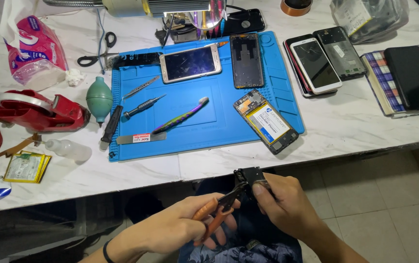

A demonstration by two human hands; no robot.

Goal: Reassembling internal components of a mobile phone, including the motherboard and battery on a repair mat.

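Below the table edge, my left hand (178, 225) grips small pliers with orange handles (214, 212); their dark jaws bite the edge of a small black phone part (249, 176). My right hand (283, 203) pinches that black part from the right, thumb on its front. Both hands are over my lap, close together. On the table above lies a blue work mat (204, 97) with an opened phone showing its battery (265, 121), a gold phone face up (190, 63) and a dark phone frame (246, 60).
On the mat are tweezers (141, 87), a screwdriver (143, 106), a toothbrush (180, 118) and a metal spatula (140, 139). Left of it stand a green air blower (99, 99), red tape dispenser (34, 111), scissors (96, 52) and a loose battery (26, 167). Stacked phones (322, 59) lie right.
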